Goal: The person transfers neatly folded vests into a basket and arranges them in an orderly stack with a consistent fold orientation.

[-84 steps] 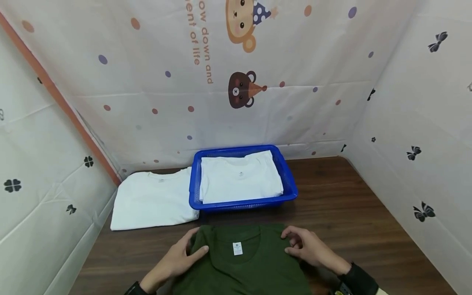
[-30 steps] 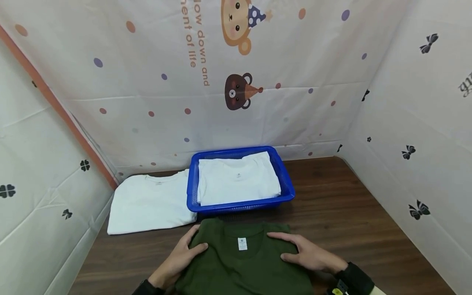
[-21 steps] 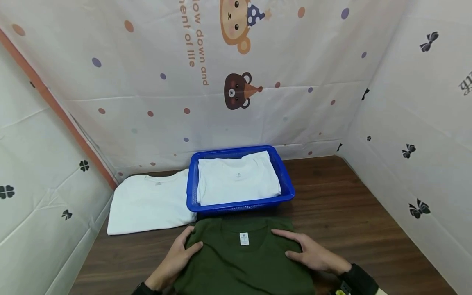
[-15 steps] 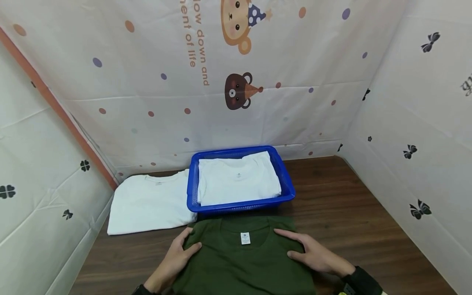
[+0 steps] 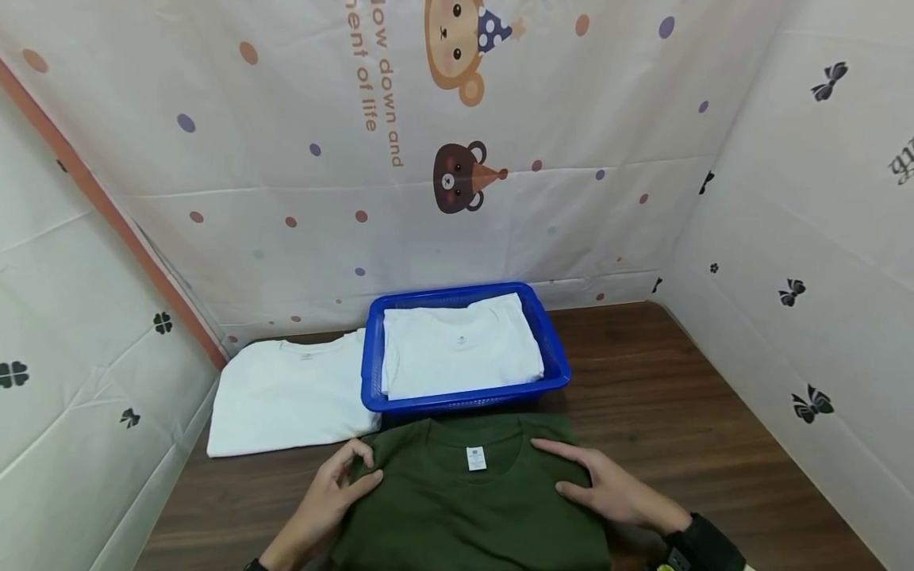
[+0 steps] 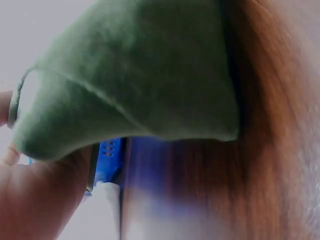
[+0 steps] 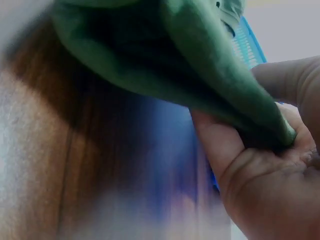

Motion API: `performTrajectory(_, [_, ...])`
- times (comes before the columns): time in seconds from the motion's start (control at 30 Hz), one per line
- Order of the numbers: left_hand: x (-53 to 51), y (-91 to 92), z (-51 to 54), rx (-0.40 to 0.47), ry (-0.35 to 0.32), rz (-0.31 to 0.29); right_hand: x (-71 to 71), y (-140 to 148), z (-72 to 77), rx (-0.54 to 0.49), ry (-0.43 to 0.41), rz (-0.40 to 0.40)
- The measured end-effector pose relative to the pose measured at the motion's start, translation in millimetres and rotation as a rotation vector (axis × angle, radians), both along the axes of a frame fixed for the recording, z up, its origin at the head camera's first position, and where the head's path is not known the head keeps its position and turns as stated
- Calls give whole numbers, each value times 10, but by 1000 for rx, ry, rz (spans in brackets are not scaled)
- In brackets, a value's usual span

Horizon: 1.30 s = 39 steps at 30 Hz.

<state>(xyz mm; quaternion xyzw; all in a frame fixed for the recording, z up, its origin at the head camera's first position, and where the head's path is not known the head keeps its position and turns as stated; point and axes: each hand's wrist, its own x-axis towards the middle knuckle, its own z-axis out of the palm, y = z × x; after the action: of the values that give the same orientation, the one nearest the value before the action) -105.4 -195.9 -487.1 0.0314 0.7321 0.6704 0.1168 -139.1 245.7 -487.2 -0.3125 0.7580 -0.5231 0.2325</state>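
Note:
A dark green T-shirt (image 5: 471, 515) with a white neck label lies at the front of the table in the head view, its collar toward the basket and its lower part cut off. My left hand (image 5: 321, 500) holds its left edge, thumb on top. At the right edge, my right hand (image 5: 617, 488) grips the cloth, index finger stretched along the shoulder. In the left wrist view the green cloth (image 6: 140, 75) hides most of the left fingers. The right wrist view shows the shirt's folded edge (image 7: 215, 60) tucked between thumb and fingers of the right hand (image 7: 270, 185).
Just beyond the T-shirt stands a blue plastic basket (image 5: 467, 395) with folded white shirts (image 5: 460, 353) inside. Another folded white T-shirt (image 5: 289, 400) lies left of it. Patterned cloth walls (image 5: 314, 190) enclose the brown wooden table (image 5: 678, 412) at the back and sides.
The green T-shirt has shifted slightly toward the basket and its front wrinkles have smoothed. The left hand has moved a little left, its index finger now bent; the right hand's index finger has straightened.

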Motion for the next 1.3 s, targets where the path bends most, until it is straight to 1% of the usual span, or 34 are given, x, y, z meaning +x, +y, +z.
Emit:
performTrajectory(0.07, [14,-21,20,34,2,-3,7,-11,25,1,7,-4])
performTrajectory(0.13, [21,-64,37,91,36,-61,13,-21,50,-5,5,-2])
performTrajectory(0.17, [20,-91,43,121,54,-111,14,-25,62,-8,3,0])
performTrajectory(0.2, [16,-121,49,153,67,-175,15,-27,73,-10,1,1])
performTrajectory(0.27, [6,-180,71,211,86,-325,17,-30,82,-16,1,6])
performTrajectory(0.3, [-2,-201,80,229,87,-388,17,-30,85,-19,-1,8])
performTrajectory(0.33, [-11,-210,89,231,83,-433,18,-30,90,-20,-7,9])
performTrajectory(0.37, [-19,-216,99,226,66,-463,18,-29,93,-19,-7,10])
performTrajectory(0.4, [-25,-218,108,211,55,-480,19,-29,96,-18,-10,11])
performTrajectory(0.43, [-30,-218,117,190,49,-484,20,-28,98,-17,-9,12])
performTrajectory(0.57, [-31,-221,153,117,0,-456,31,-21,130,-17,2,16])
performTrajectory(0.63, [-25,-227,178,93,-12,-438,40,-10,167,-25,12,15])
performTrajectory(0.7, [-17,-236,212,74,-10,-424,49,4,219,-29,37,18])
performTrajectory(0.77, [-11,-248,250,65,4,-413,58,17,277,-22,82,28])
performTrajectory(0.87, [-7,-260,295,36,59,-394,69,31,373,4,157,52])
performTrajectory(0.93, [-3,-258,321,11,92,-376,83,38,437,43,195,50])
performTrajectory(1.0, [3,-243,348,-8,118,-351,101,33,497,92,210,33])
performTrajectory(1.07, [8,-217,389,-30,127,-316,124,19,545,144,218,-3])
performTrajectory(1.1, [9,-201,416,-40,129,-292,137,5,563,173,240,-31])
performTrajectory(1.17, [5,-169,476,-83,158,-242,158,-38,580,200,304,-88])
performTrajectory(1.23, [-4,-138,544,-125,179,-186,167,-86,575,190,407,-135])
performTrajectory(1.3, [-15,-118,603,-173,232,-151,160,-133,562,157,525,-175])
